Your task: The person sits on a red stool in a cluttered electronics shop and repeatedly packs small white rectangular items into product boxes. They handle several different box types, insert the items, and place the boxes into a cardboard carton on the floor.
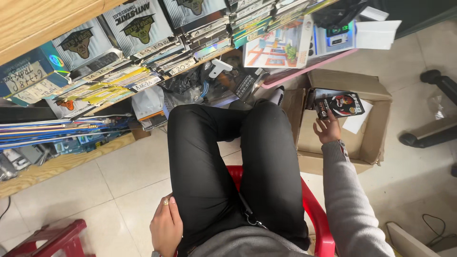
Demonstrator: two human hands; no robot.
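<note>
I sit on a red plastic chair (316, 214), legs in black trousers crossed. My right hand (327, 129) reaches into an open cardboard box (376, 123) on the floor and holds a small black and red packet (340, 105) by its lower edge. A white slip of paper (357, 121) lies in the box beside the packet. My left hand (165, 227) rests against my left thigh, fingers curled, a ring on one finger, nothing in it.
Wooden shelves (43, 19) packed with flat packets and labelled sleeves stand ahead and left. A colourful boxed item (276, 47) juts out above the box. A red stool (52, 238) stands lower left. A black chair base (433, 133) and a cable (438, 228) lie right.
</note>
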